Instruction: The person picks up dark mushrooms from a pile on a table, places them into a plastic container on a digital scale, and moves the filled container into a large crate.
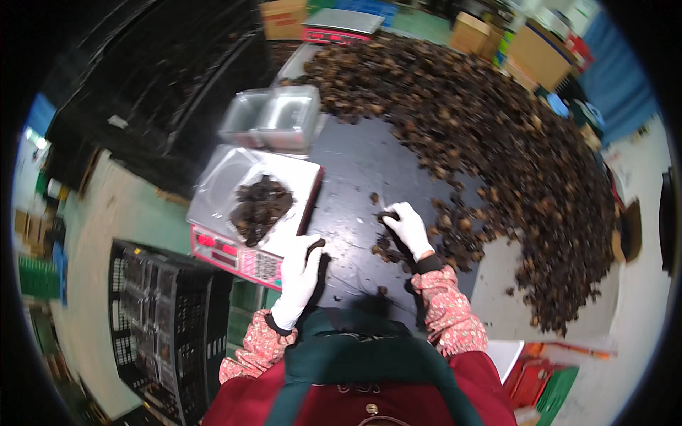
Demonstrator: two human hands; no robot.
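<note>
My left hand point(299, 277), in a white glove, is at the near right corner of a digital scale point(314, 183), pinching a dark mushroom-like piece point(316, 244) between thumb and fingers. On the scale's pan rests a clear plastic clamshell box point(221, 175) with its lid folded back. Dark brown mushroom-like pieces point(261, 207) partly fill it. My right hand point(407, 229), also gloved, is over the dark tabletop point(346, 181) with its fingertips on another dark piece point(388, 216). A few loose pieces point(386, 250) lie beside that hand.
A large heap of the same pieces point(479, 106) curves along the table's far and right sides. Empty clear boxes point(272, 117) stand behind the scale. A second scale point(341, 24) is at the far end. Black plastic crates point(186, 319) stand at the lower left, red crates point(533, 378) at the lower right.
</note>
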